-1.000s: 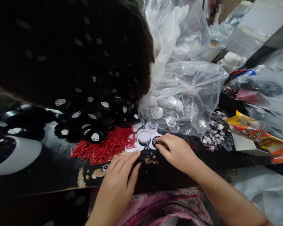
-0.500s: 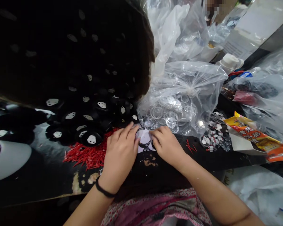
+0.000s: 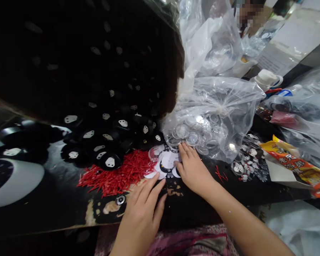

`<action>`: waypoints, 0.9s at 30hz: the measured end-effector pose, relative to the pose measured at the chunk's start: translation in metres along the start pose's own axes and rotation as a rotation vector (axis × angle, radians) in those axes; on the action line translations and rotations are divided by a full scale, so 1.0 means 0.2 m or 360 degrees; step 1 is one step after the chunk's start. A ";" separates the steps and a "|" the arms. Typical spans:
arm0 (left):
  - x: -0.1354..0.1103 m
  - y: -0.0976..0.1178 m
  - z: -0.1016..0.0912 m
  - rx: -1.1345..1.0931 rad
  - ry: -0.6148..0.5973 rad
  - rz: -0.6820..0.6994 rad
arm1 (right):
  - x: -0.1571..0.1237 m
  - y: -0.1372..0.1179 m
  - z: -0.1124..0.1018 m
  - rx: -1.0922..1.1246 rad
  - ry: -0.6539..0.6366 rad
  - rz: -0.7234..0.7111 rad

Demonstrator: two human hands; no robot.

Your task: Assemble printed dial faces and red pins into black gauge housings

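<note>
A small spread of printed white discs (image 3: 165,159) with black markings lies on the black table between my hands. My left hand (image 3: 146,201) is just in front of them, fingers stretched and a little apart, its fingertips close to the lower edge of the discs. My right hand (image 3: 194,170) rests along their right side, fingers extended toward the clear bag's edge, thumb beside the discs. Neither hand visibly holds anything. Left of the discs is a heap of thin red plastic pieces (image 3: 120,172). Behind my right fingertips, clear rings (image 3: 200,131) fill a transparent bag (image 3: 229,97).
A large dark sack (image 3: 96,81) looms at back left above black round parts (image 3: 110,161) with white plates. A grey-white rounded object (image 3: 21,186) stands at far left. Small metal-and-white parts (image 3: 249,161), an orange snack packet (image 3: 296,161) and a white-capped bottle (image 3: 266,78) are at right.
My left hand has drawn back from the discs toward the table's front edge, uncovering more of the discs and red pieces. My right fingers have straightened forward. The view has shifted slightly.
</note>
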State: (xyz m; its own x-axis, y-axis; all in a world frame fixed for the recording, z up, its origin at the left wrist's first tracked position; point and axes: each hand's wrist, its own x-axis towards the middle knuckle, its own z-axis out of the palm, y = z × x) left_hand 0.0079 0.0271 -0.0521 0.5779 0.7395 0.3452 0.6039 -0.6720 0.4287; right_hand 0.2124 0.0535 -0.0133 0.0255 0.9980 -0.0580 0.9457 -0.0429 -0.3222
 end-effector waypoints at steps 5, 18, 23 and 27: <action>0.00 0.09 -0.04 0.0155 0.0066 -0.0190 | 0.07 0.05 0.01 0.0225 0.0151 -0.0156; 0.01 0.16 0.00 0.0297 0.0018 -0.0144 | 0.10 0.16 0.19 0.0333 0.0256 -0.0658; 0.01 0.21 0.03 0.0110 0.0018 -0.0030 | 0.04 0.12 0.11 0.0481 0.0184 -0.0569; -0.03 0.19 -0.02 -0.0175 0.0010 -0.0109 | -0.05 0.10 -0.03 0.0612 0.0140 -0.0468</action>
State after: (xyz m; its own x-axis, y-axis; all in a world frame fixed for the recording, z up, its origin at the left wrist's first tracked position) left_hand 0.0257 -0.0024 -0.0333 0.5334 0.7842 0.3171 0.5778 -0.6116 0.5405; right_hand 0.2333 0.0433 -0.0146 -0.1813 0.9699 0.1624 0.7291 0.2434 -0.6396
